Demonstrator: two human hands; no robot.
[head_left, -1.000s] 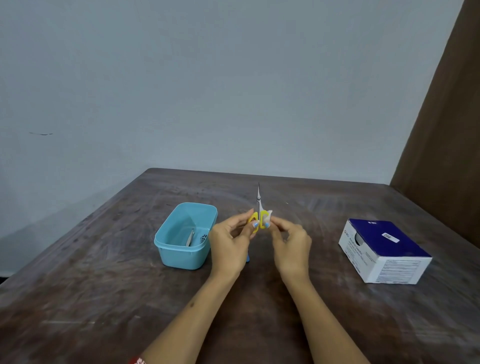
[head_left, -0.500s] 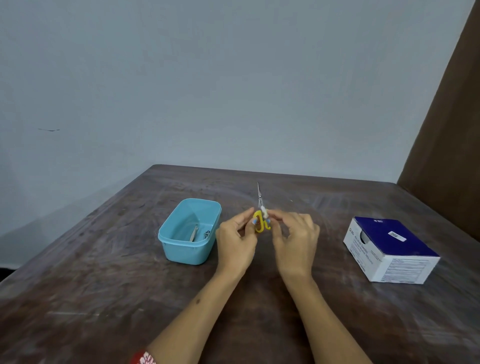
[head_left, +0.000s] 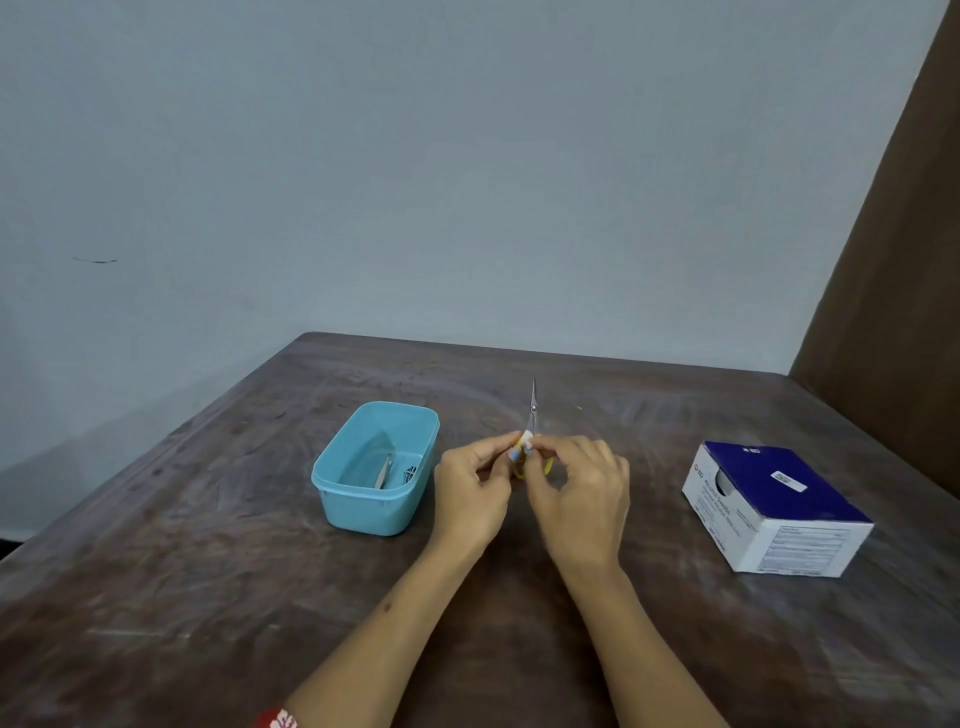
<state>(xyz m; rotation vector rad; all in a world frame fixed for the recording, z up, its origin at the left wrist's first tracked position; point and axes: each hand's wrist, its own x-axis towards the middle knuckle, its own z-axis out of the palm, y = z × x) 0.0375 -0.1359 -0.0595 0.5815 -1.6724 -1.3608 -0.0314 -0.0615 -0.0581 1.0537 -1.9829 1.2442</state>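
Small scissors (head_left: 532, 410) with yellow handles and thin steel blades point away from me, above the middle of the table. My left hand (head_left: 470, 491) pinches the handles from the left. My right hand (head_left: 582, 493) pinches a small white pad (head_left: 527, 439) against the scissors near the handles. Most of the yellow handles are hidden behind my fingers; one loop (head_left: 548, 466) shows under my right hand.
A light blue plastic tub (head_left: 374, 467) stands left of my hands with metal tweezers (head_left: 383, 470) and another small tool inside. A blue and white cardboard box (head_left: 774, 506) lies at the right. The dark wooden table (head_left: 208, 571) meets a wall behind.
My right hand has moved in over the scissor handles and now covers them with the white pad. The scissors stay pointing away from me.
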